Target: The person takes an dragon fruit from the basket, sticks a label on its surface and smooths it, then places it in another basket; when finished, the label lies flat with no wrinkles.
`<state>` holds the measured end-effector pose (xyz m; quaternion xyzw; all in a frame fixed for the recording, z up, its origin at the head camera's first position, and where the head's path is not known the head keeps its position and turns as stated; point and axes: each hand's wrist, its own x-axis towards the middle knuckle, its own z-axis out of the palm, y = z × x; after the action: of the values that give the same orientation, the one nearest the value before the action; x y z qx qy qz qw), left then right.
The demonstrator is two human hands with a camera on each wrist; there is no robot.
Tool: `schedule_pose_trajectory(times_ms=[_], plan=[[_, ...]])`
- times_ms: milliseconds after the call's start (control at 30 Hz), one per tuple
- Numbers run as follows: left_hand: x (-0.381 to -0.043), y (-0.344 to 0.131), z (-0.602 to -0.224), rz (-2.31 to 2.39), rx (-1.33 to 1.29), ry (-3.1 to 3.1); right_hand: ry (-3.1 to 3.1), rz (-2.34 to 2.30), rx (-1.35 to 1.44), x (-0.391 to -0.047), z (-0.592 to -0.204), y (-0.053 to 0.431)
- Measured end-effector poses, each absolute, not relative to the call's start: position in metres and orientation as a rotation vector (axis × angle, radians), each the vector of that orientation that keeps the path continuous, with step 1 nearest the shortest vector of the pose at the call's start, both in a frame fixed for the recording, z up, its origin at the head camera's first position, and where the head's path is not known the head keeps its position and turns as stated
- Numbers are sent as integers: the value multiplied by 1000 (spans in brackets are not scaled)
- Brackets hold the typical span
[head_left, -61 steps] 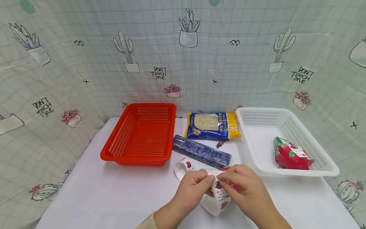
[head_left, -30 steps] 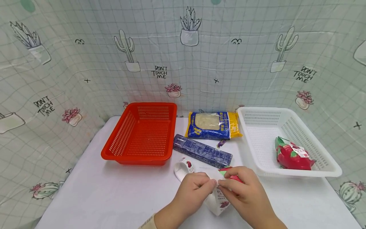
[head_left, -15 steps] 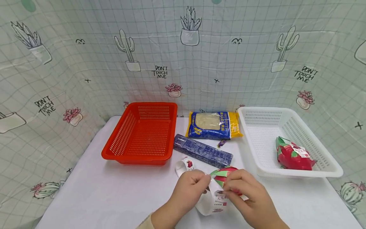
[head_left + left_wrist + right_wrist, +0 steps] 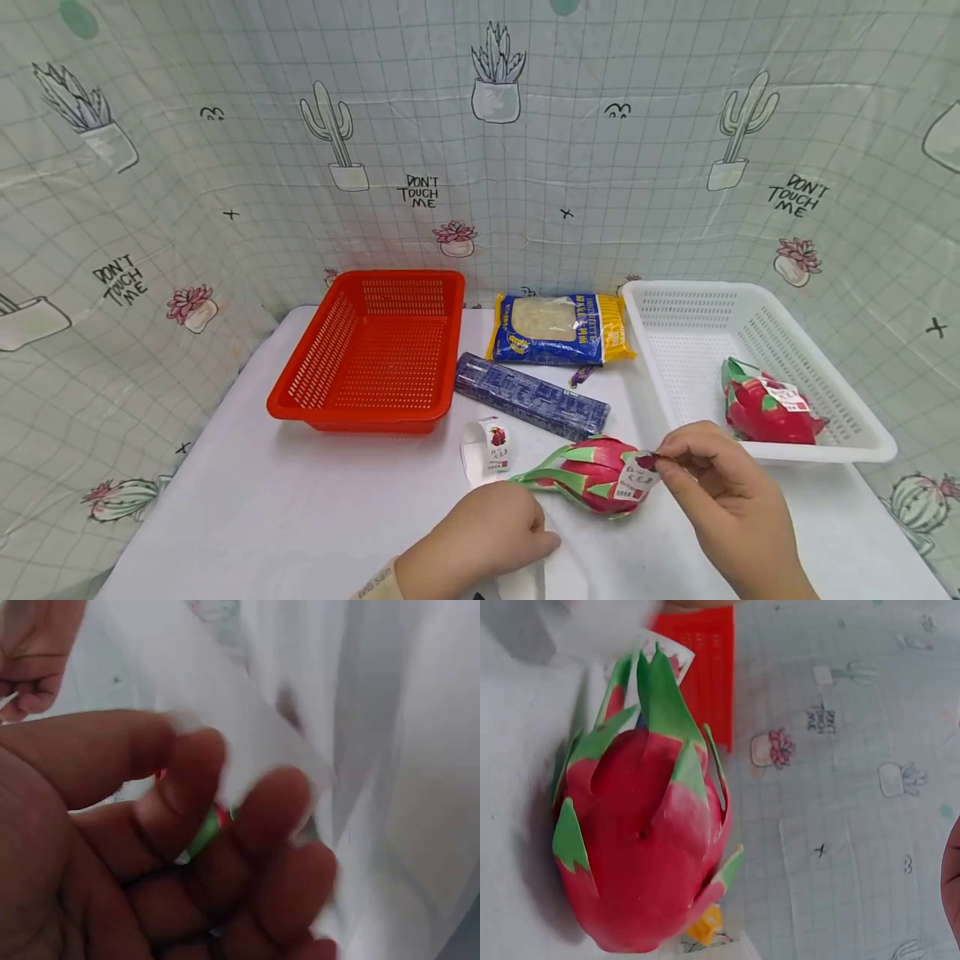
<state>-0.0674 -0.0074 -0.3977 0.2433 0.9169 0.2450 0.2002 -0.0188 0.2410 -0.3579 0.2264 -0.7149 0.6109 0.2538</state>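
Note:
A pink dragon fruit with green leaf tips (image 4: 588, 467) lies on the white table between the hands. My right hand (image 4: 727, 492) pinches the corner of a printed white sticker (image 4: 636, 483), which overlaps the fruit's right end in the head view. Left of the fruit, my left hand (image 4: 483, 533) holds a white label strip (image 4: 240, 712) between thumb and forefinger, the other fingers loosely curled. A curled end of the label roll (image 4: 495, 446) shows beyond that hand. From the right wrist, the fruit (image 4: 641, 840) appears close up, its leaf tips pointing up.
Behind the hands lie a dark blue patterned box (image 4: 532, 396), a small purple wrapper (image 4: 581, 377) and a blue-yellow food packet (image 4: 558, 329). A red basket (image 4: 360, 417) stands left. The white basket (image 4: 652, 392) at right holds another labelled dragon fruit (image 4: 772, 408).
The hands were together at the strip. The sticker is now off it and has moved right with my right hand, over the fruit. My left hand has lowered with the strip, uncovering the fruit.

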Motion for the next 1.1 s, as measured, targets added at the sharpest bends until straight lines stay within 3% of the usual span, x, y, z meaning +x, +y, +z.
schedule_pose_trajectory(times_ms=[267,433,667,1100], plan=[[-81,7,-388,577,817,2921,-2083,1601,419,-12,-349,247],[-98,27,-384,515,981,2931,-2039,1611,459,-13,-350,250],[-116,50,-395,241,940,2820,-1901,1658,550,-15,-356,255],[-125,34,-387,189,1077,2879,-1940,1658,496,-17,-360,262]])
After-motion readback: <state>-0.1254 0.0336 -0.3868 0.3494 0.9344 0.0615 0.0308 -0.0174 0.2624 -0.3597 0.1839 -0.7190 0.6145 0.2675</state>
